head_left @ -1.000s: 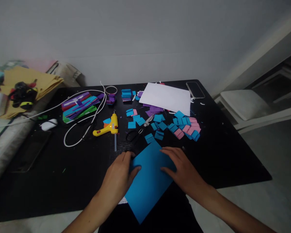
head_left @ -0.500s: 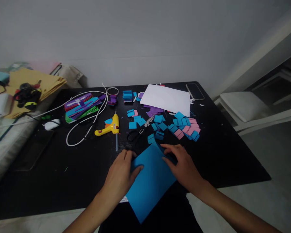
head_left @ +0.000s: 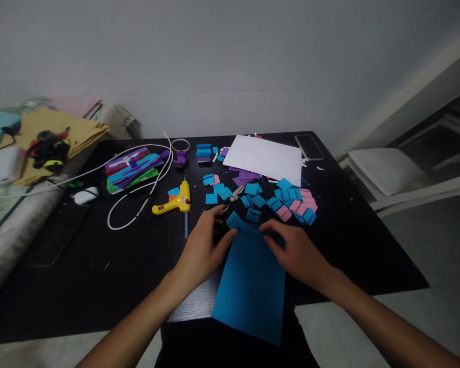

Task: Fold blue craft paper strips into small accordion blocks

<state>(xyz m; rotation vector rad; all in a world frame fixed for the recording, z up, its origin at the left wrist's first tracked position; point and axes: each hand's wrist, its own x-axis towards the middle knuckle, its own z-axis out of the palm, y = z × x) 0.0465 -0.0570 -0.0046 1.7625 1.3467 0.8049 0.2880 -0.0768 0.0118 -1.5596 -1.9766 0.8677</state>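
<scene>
A blue sheet of paper point(head_left: 251, 283) lies at the front edge of the black table, its lower part reaching over the edge. My right hand point(head_left: 295, 248) pinches the sheet's upper right corner between thumb and fingers. At the upper left corner is my left hand point(head_left: 205, 245), thumb and fingers apart, the thumb tip near the paper's edge. Small folded blue pieces point(head_left: 253, 214) lie just beyond the sheet. Scissors point(head_left: 236, 193) rest behind my left hand, their handles mostly hidden by it.
A yellow glue gun point(head_left: 172, 204) lies left of centre, beside a looping white cable point(head_left: 117, 227). Colored strips point(head_left: 132, 168) are stacked behind. White paper point(head_left: 262, 156), a phone point(head_left: 308, 146) and pink pieces point(head_left: 304, 202) are farther back. An earbud case point(head_left: 86, 196) sits at left.
The blue sheet has turned from a slant to nearly upright in view. My left hand has moved forward and right, and my right hand now grips the sheet's corner.
</scene>
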